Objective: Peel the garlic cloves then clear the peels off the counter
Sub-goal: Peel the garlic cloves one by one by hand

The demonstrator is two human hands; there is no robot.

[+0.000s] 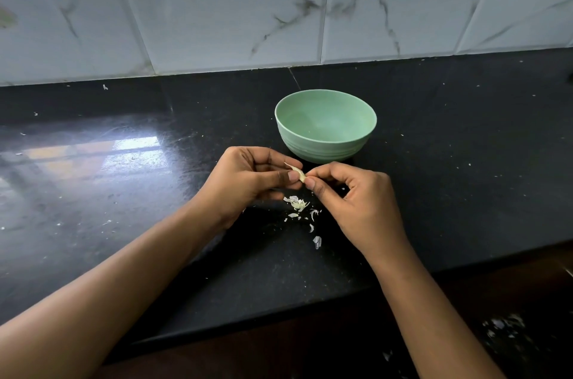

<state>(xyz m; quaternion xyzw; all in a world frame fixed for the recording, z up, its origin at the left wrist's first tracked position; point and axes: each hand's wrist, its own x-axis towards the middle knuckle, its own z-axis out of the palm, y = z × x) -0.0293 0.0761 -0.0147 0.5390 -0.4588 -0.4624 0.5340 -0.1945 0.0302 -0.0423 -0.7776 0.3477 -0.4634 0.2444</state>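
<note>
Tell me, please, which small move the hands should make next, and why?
Probably the right hand should pull the loose skin off the small pale garlic clove, which the left hand also pinches. A pointed flap of skin sticks out, the round green plastic bowl looks empty, and white peel scraps lie on the black stone counter.

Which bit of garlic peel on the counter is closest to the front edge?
The lone whitish peel beside the right hand; the other peels cluster farther back.
</note>
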